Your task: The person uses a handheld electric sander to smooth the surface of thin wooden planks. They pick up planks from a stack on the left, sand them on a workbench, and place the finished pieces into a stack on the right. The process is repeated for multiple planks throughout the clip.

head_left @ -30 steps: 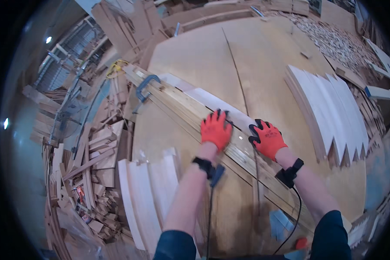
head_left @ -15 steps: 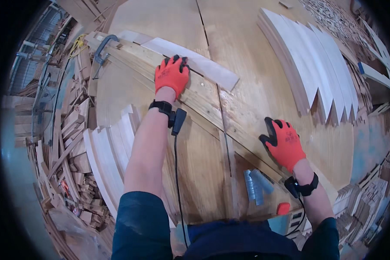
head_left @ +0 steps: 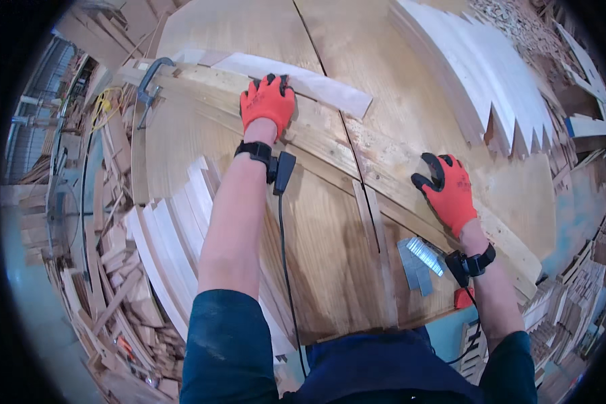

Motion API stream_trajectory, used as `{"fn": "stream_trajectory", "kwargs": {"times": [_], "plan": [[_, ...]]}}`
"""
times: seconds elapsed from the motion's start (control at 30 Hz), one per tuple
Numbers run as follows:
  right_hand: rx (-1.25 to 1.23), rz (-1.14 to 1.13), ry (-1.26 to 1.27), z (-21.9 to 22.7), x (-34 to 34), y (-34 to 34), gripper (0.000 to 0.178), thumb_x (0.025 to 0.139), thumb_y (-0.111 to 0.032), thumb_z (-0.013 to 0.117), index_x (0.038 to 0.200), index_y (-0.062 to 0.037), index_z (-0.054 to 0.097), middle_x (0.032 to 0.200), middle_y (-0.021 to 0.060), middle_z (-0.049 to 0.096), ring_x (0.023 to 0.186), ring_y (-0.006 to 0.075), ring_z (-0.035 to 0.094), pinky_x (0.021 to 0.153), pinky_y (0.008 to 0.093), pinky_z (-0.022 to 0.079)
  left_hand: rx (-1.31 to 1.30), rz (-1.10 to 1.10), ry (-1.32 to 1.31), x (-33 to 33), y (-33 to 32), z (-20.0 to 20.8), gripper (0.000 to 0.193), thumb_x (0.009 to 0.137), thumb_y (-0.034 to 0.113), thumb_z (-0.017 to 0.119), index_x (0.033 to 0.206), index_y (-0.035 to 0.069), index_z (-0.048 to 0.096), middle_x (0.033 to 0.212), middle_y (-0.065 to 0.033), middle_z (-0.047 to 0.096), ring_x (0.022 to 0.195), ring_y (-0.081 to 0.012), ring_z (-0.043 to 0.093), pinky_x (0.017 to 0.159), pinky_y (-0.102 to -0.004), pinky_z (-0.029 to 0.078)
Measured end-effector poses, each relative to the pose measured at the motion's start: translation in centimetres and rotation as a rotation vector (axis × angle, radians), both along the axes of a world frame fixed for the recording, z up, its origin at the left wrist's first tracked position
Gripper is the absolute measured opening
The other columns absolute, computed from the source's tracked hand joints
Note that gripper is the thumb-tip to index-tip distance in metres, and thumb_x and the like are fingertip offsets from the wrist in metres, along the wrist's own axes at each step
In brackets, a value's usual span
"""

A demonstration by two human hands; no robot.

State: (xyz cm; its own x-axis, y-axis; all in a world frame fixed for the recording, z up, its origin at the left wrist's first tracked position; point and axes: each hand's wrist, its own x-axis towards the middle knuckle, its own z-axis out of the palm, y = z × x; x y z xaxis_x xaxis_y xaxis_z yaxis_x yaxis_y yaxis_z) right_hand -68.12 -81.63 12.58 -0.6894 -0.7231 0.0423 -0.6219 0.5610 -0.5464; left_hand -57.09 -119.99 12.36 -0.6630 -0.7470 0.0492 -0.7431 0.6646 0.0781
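Both hands wear red gloves with black fingertips. My left hand [head_left: 268, 106] lies over a long wooden plank [head_left: 324, 149], its spread fingertips at the near edge of a pale curved board [head_left: 296, 82]. My right hand [head_left: 451, 195] is at the same plank farther right, thumb and fingers apart and loosely bent, with nothing seen in them. The plank slants across the table from upper left to lower right. A blue-grey C-clamp [head_left: 148, 84] sits on its far left end.
Pale curved boards are stacked at the near left [head_left: 175, 222] and far right [head_left: 461, 71]. Metal strips of staples [head_left: 421, 262] and a red object [head_left: 463, 297] lie near my right wrist. Scrap wood [head_left: 128, 296] heaps beside the wooden table [head_left: 323, 283].
The view has shifted, so the table and its things sit differently in it. The pale board's right end lies a little higher in view. Both hands stay at the plank.
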Motion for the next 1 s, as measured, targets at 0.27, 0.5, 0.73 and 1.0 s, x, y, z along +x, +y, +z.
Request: {"fn": "stream_trajectory", "kwargs": {"times": [0.27,0.5,0.73,1.0], "plan": [[0.017,-0.013,-0.037,-2.8,-4.8,-12.5,0.045,0.083,-0.035,0.077,0.119,-0.0094,0.068,0.114,0.0146,0.063,0.110,0.0356,0.057,0.096,0.0457,0.046,0.056,0.012,-0.042,-4.5,-11.5,-1.6,0.055,0.101,0.042,0.042,0.149,0.017,0.050,0.160,-0.0089,0.040,0.149,-0.0334,0.031,0.123,-0.0516,0.018],[-0.035,-0.059,0.028,-3.3,-7.6,-18.4,0.049,0.083,-0.038,0.077,0.121,-0.0101,0.068,0.118,0.0153,0.064,0.113,0.0362,0.057,0.098,0.0475,0.046,-0.134,-0.151,0.045,-7.3,-18.2,-2.0,0.043,0.096,0.036,0.053,0.131,0.013,0.063,0.141,-0.0128,0.058,0.133,-0.0353,0.048,0.112,-0.0504,0.035],[-0.010,-0.001,-0.019,-0.1,-10.5,-17.8,0.050,0.087,-0.045,0.069,0.122,-0.0097,0.067,0.121,0.0143,0.063,0.119,0.0341,0.057,0.104,0.0461,0.044,-0.020,-0.076,-0.045,-8.9,-18.4,-0.7,0.051,0.099,0.031,0.053,0.146,0.011,0.051,0.156,-0.0143,0.044,0.144,-0.0361,0.038,0.118,-0.0498,0.029],[0.080,-0.039,-0.067,0.1,-9.3,-15.8,0.051,0.092,-0.045,0.064,0.129,-0.0109,0.062,0.129,0.0154,0.058,0.122,0.0337,0.054,0.105,0.0468,0.044,0.038,-0.017,-0.102,-9.6,-15.9,0.8,0.056,0.100,0.034,0.049,0.151,0.011,0.046,0.158,-0.0134,0.042,0.148,-0.0351,0.033,0.122,-0.0505,0.023]]}}
